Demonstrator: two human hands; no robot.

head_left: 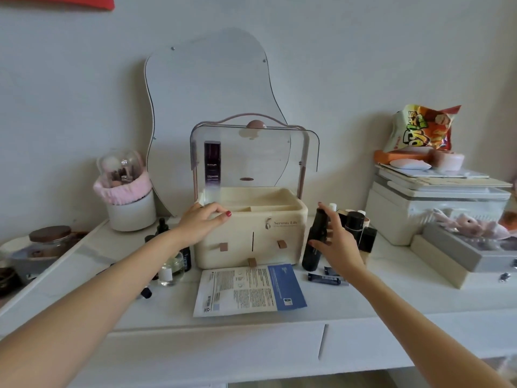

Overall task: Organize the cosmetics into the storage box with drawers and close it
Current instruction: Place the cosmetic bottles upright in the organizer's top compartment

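The cream plastic storage box with brown-tabbed drawers [250, 236] is set at the middle of the white dressing table [363, 301], its clear domed lid [251, 152] raised and all drawers shut. A tall dark purple bottle [212, 166] is stood upright in the top tray's left rear corner. The box's front left top edge is rested upon by the left hand [202, 225], fingers loosely spread and closed on nothing. A tall black cylindrical bottle [315, 242], just right of the box, is clasped by the right hand [337, 242]. A white and blue sheet-mask sachet [249, 292] is laid flat before the box.
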